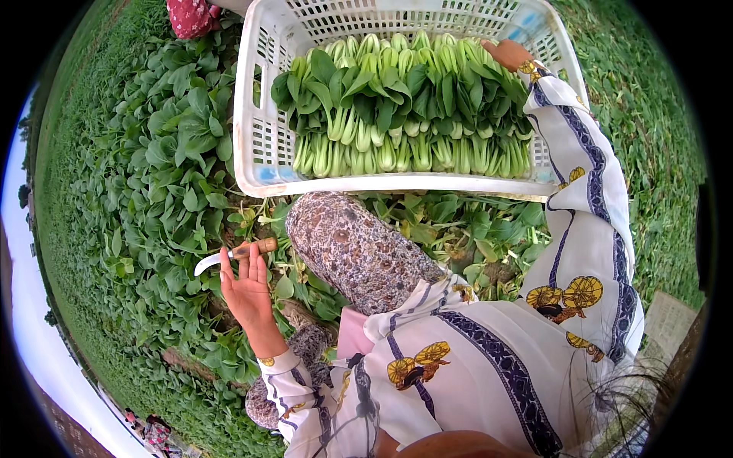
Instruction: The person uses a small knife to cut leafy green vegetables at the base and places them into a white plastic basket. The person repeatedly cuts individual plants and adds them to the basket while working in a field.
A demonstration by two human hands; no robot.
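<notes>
A hooked knife with a wooden handle (260, 247) lies across the fingers of my left hand (247, 295). The palm faces up, and the curved blade points left over the leafy rows. My right hand (508, 55) reaches into the right rear of a white plastic crate (401, 184), its fingertips at the pale stem ends of the bok choy (424, 94); part of its grip is hidden. Inside the crate, bok choy lie in packed rows, with pale green bases and dark leaves showing.
Dense growing leafy greens (166, 154) cover the ground to the left. Cut leaves (481, 229) litter the soil before the crate, near my bent knee (355, 246). Red floral cloth (189, 17) shows beyond the crate. People (156, 432) are far off at lower left.
</notes>
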